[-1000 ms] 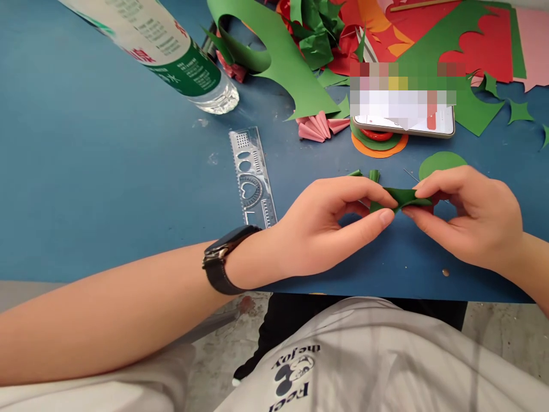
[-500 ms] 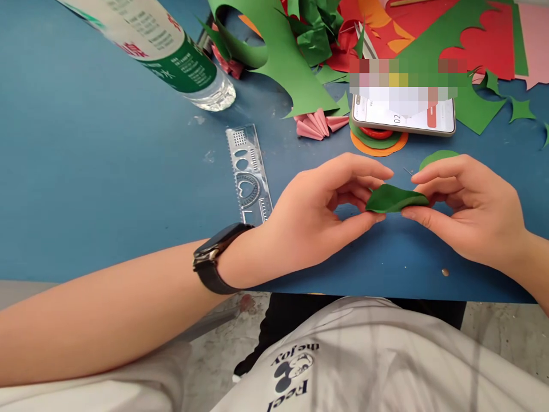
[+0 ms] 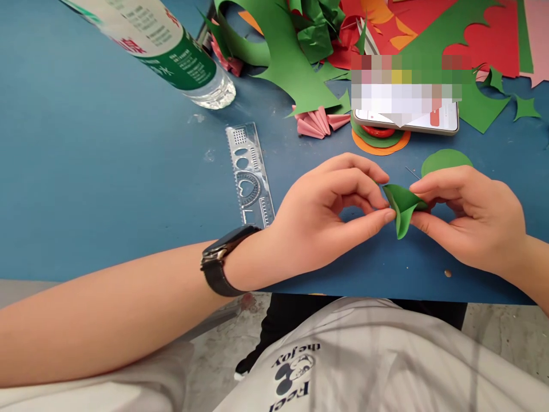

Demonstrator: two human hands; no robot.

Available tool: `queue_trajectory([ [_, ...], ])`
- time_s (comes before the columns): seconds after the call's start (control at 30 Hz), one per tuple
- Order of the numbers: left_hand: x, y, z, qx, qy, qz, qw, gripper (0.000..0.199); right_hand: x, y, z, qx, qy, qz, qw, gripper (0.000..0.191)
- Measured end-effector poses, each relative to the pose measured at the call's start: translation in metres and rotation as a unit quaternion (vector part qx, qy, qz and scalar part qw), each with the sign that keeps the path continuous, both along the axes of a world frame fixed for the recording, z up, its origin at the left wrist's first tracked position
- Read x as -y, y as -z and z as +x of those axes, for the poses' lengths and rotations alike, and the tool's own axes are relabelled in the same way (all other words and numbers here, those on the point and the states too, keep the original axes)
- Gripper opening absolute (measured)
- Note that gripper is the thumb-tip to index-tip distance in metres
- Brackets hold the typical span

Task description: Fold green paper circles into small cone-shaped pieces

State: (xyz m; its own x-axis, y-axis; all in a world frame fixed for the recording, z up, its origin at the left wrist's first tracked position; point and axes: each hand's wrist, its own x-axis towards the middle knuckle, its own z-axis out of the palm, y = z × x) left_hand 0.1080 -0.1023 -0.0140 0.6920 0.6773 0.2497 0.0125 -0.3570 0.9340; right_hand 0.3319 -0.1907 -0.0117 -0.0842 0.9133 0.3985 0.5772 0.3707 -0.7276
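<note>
Between my two hands is a piece of green paper, bent into a three-sided folded shape with a lobe pointing down toward me. My left hand pinches its left side between thumb and fingers. On the opposite side my right hand grips it with thumb and index finger. Behind my right hand lies a green paper circle, partly covered by the fingers. A thin needle-like thing rests on the table just left of that circle.
A clear plastic ruler lies left of my hands on the blue table. Farther back are a water bottle, pink folded paper pieces, a phone over paper discs, and green paper scraps.
The green paper has gone from a flat, curled fold to a three-sided shape with a lobe pointing down. My left hand has shifted slightly right, and more of the green circle shows.
</note>
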Motion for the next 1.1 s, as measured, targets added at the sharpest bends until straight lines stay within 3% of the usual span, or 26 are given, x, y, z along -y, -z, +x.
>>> queue_trajectory([
  [0.13,-0.0017,-0.0038,-0.0006,-0.029,0.037,0.051,0.998,0.002,-0.0002,-0.0009,-0.0009,-0.006,-0.009,-0.001,1.000,0.035],
  [0.3,-0.0034,-0.0034,0.0005,-0.042,0.098,0.081,0.991,0.016,-0.0009,-0.0019,-0.0019,-0.002,-0.008,-0.003,1.000,0.035],
  [0.5,-0.0008,0.0004,0.0001,-0.036,0.034,0.174,0.983,0.011,0.0008,-0.0004,-0.0041,-0.016,-0.015,-0.007,1.000,0.040],
  [0.7,-0.0005,-0.0060,-0.0040,-0.036,0.019,0.271,0.962,0.018,0.0053,-0.0016,-0.0068,-0.014,0.021,-0.001,1.000,0.047],
  [0.9,-0.0008,-0.0032,-0.0038,-0.010,0.001,0.237,0.971,0.014,0.0076,-0.0051,-0.0079,-0.014,0.021,0.006,1.000,0.033],
  [1.1,0.0036,0.0007,0.0007,0.033,-0.015,0.139,0.990,0.017,0.0088,0.0006,-0.0092,-0.029,0.030,-0.018,0.999,0.037],
])
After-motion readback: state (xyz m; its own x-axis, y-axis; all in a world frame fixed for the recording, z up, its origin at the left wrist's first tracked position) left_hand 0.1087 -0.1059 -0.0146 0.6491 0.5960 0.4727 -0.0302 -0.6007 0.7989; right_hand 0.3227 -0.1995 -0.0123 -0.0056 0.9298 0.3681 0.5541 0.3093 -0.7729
